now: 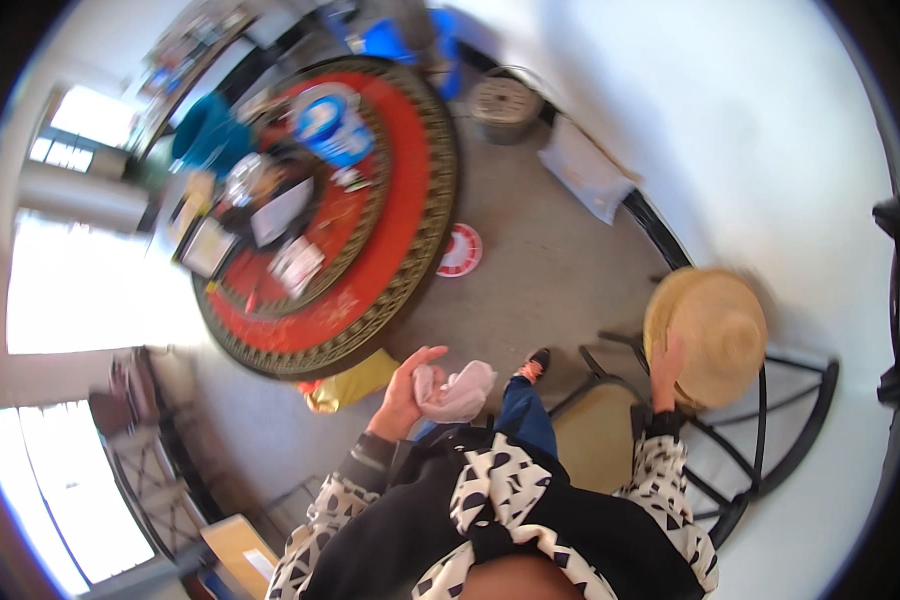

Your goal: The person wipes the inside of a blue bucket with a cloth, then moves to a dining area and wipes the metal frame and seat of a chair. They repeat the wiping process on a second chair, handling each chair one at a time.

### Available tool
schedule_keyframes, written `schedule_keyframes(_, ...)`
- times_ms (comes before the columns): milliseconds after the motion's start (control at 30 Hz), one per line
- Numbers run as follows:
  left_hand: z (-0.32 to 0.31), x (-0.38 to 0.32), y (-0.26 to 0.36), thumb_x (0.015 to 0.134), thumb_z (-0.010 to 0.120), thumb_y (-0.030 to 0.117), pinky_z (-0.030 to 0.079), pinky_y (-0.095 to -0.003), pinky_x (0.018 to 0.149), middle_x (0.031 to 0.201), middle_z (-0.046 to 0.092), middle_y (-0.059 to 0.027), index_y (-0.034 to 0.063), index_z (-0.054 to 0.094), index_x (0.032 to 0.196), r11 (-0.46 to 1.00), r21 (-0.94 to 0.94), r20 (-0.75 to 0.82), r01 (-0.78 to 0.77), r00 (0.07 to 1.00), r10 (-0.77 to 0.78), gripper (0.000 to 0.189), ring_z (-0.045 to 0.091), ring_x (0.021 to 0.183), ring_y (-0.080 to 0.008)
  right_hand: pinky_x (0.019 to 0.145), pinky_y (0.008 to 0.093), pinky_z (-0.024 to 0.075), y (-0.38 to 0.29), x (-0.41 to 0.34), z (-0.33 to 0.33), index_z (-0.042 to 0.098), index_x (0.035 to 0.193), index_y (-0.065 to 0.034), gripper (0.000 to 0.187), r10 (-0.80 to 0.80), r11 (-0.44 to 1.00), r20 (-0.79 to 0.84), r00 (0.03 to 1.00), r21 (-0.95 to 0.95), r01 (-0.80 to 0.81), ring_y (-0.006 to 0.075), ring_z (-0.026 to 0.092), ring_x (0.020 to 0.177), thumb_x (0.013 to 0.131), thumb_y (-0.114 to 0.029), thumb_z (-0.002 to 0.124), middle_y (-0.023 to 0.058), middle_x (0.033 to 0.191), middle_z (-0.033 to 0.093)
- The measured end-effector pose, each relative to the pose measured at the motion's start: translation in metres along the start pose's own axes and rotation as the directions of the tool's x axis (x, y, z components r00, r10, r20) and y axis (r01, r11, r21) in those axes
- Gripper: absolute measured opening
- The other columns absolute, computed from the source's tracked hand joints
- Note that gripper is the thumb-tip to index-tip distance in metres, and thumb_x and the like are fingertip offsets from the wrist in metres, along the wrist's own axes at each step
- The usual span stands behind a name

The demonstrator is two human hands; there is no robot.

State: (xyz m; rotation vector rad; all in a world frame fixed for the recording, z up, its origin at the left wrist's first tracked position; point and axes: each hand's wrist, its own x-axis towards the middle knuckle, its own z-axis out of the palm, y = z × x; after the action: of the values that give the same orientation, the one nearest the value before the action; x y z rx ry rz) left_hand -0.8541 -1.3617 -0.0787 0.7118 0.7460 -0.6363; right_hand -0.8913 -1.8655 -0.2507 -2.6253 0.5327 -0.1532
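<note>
A crumpled pale pink cloth (461, 391) is held in my left hand (405, 394), in front of my body and near the rim of the round table. My right hand (667, 367) lies against a woven straw hat (724, 337), its fingers stretched over the brim. Whether the thumb grips the brim from beneath is hidden. The hat is beside the dark curved frame of a chair (765, 442), close to the white wall. The chair's tan seat (596, 435) shows between my right arm and my leg.
A red round table (412, 225) with a patterned border bears a blue-and-white tub (334, 131), papers (296, 266) and a teal container (214, 135). On the floor are a red-and-white round object (463, 250), a lidded bucket (504, 101) and a yellow bag (352, 382).
</note>
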Motion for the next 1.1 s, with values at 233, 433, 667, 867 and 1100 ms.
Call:
schedule_keyframes(233,-0.124,-0.072,0.035,0.100,0.048,0.045,0.043,-0.0343,0.054,0.065,0.053,-0.0071,0.0063,0.058,0.119,0.925,-0.298,0.009,-0.236,0.968,0.250,0.044,0.049,0.048,-0.0188,0.097,0.0347,0.0454,-0.336,-0.116,0.092,0.055,0.130,-0.0057,0.046,-0.636,0.620,0.632,0.443,0.760,-0.194,0.0203,0.057,0.115,0.089,-0.022,0.068,0.0087,0.122,0.062)
schedule_keyframes(433,-0.254,-0.133,0.055,0.103,0.045,0.041,0.050,-0.0324,0.062,0.079,0.060,-0.0095,0.0022,0.049,0.131,0.670,-0.520,-0.111,-0.529,0.820,0.562,0.049,0.058,0.064,-0.0187,0.089,0.0302,0.0494,-0.525,-0.206,0.151,0.059,0.124,-0.0017,0.042,-0.670,0.738,0.738,-0.080,0.650,-0.184,0.0116,0.060,0.103,0.088,-0.019,0.072,0.0068,0.114,0.065)
schedule_keyframes(667,-0.383,-0.231,0.031,0.106,0.037,0.040,0.055,-0.0382,0.087,0.111,0.066,-0.0176,-0.0019,0.049,0.129,0.340,-0.418,-0.453,-0.843,0.517,0.726,0.049,0.066,0.100,-0.0251,0.065,0.0193,0.0430,-0.655,-0.279,0.193,0.068,0.110,0.0002,0.024,-0.757,0.650,0.648,-0.088,0.733,-0.200,0.0032,0.054,0.075,0.095,-0.019,0.065,-0.0042,0.087,0.064)
schedule_keyframes(867,-0.449,-0.292,-0.006,0.106,0.037,0.035,0.055,-0.0337,0.084,0.109,0.067,-0.0156,-0.0059,0.059,0.118,0.341,-0.216,-0.759,-0.915,0.377,0.531,0.048,0.066,0.097,-0.0212,0.076,0.0222,0.0481,-0.761,-0.357,0.220,0.066,0.113,0.0021,0.025,-0.802,0.594,0.538,-0.258,0.761,-0.260,0.0073,0.060,0.085,0.098,-0.017,0.060,0.0000,0.095,0.067)
schedule_keyframes(1100,-0.544,-0.367,0.030,0.100,0.053,0.042,0.055,-0.0330,0.079,0.098,0.068,-0.0139,-0.0041,0.062,0.104,0.230,-0.185,-0.816,-0.955,0.280,0.505,0.048,0.066,0.087,-0.0201,0.082,0.0227,0.0494,-0.861,-0.470,0.269,0.064,0.116,0.0019,0.027,-0.784,0.612,0.469,-0.407,0.692,-0.383,0.0077,0.061,0.092,0.099,-0.018,0.059,0.0009,0.103,0.067)
